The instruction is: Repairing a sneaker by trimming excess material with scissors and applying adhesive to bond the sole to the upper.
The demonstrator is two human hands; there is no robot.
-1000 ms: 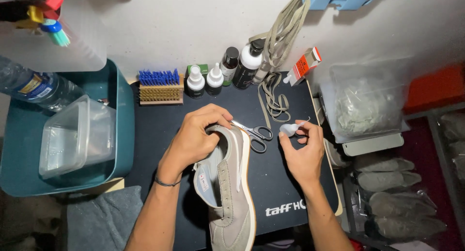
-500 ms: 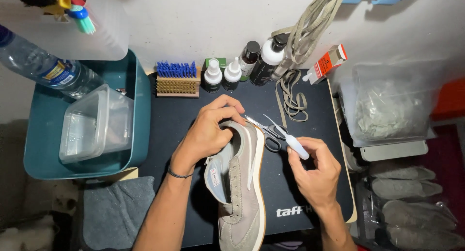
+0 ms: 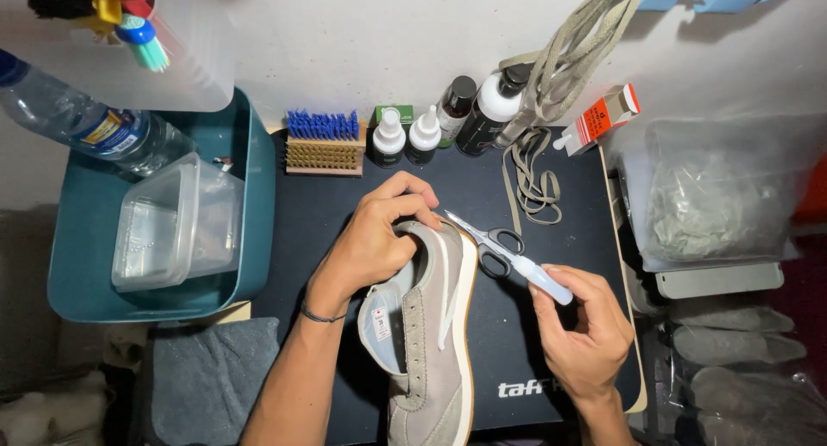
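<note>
Grey suede shoe (image 3: 435,343) with a cream sole lies on its side on the black mat (image 3: 345,213), its laces out, the left hand (image 3: 379,239) with fingers curled tight over the heel. Right hand (image 3: 586,334) pinches a small white glue tube (image 3: 538,278), nozzle aimed at the heel edge. Glue could likely smear the suede or drip onto the scissors (image 3: 491,239) lying beside the sole if squeezed too hard.

A shoe-care workbench — brush (image 3: 324,143), cleaner bottles (image 3: 435,123), loose laces (image 3: 536,181) on a black mat (image 3: 345,207).
</note>
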